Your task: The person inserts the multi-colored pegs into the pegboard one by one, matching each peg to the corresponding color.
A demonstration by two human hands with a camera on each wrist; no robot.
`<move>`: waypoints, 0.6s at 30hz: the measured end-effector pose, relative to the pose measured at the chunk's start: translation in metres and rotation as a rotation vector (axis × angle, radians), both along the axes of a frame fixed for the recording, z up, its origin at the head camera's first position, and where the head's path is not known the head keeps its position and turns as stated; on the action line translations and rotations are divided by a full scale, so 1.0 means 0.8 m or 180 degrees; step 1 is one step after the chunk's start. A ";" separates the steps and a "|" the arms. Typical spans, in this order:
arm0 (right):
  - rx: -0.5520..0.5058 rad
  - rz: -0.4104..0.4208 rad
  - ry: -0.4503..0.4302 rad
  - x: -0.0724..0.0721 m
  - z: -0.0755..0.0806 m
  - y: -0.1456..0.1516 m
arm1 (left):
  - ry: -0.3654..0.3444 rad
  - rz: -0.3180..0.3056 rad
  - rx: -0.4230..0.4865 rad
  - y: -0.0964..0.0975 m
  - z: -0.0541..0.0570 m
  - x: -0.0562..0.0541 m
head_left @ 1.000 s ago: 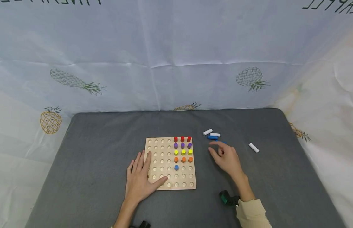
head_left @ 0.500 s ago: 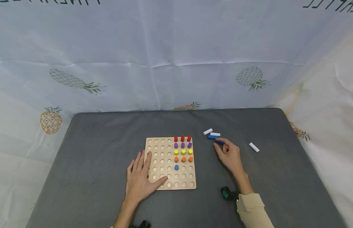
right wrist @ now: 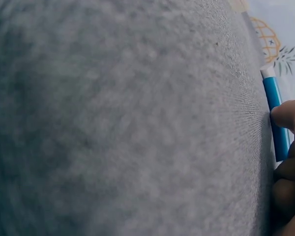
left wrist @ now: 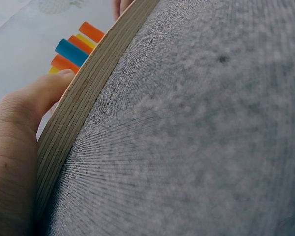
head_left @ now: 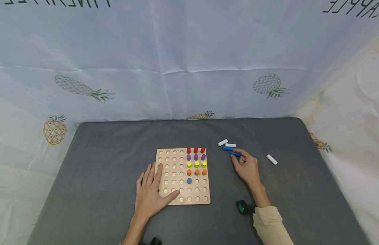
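Note:
My left hand (head_left: 151, 194) rests with its fingers spread on the left side of a wooden pegboard (head_left: 193, 194), the thumb along its front left corner. Standing in the board are rows of red pegs (head_left: 196, 150), purple pegs (head_left: 196, 157), yellow pegs (head_left: 196, 164) and orange pegs (head_left: 197, 172), plus a single blue peg (head_left: 189, 180) below them. To the right of the board, my right hand (head_left: 247, 166) pinches another blue peg (right wrist: 271, 91) between thumb and finger, low over the cloth. Part of that peg is hidden by the fingers.
Just beyond the right hand lie a loose blue peg (head_left: 227, 148) and two white pegs, one a white peg (head_left: 230, 145) beside it. Another white peg (head_left: 272, 159) lies farther right. Grey cloth (head_left: 100, 177) covers the table, with a pineapple-print curtain (head_left: 177, 92) behind.
My right hand has moved slightly right, its thumb and finger closing on the near blue peg, which now shows between them. The left hand and the board have stayed put.

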State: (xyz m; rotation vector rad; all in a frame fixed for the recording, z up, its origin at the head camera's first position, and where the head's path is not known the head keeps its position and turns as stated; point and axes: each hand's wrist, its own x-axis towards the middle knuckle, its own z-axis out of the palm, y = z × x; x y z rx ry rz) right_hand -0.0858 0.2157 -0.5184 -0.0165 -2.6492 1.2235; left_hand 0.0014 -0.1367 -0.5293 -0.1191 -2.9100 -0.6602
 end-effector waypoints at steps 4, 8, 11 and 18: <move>0.0070 -0.0039 -0.0060 -0.001 0.000 -0.001 | 0.0020 0.0002 0.0001 0.000 0.000 0.000; 0.0154 -0.0088 -0.0127 -0.001 0.001 -0.004 | -0.0018 0.0004 0.0003 0.000 0.001 -0.001; 0.0204 -0.0097 -0.0113 0.000 0.002 -0.005 | -0.0058 0.0005 0.0006 0.001 0.002 -0.001; 0.0308 -0.0030 -0.0020 0.004 0.001 -0.006 | -0.0116 0.0003 -0.0005 0.001 0.003 -0.001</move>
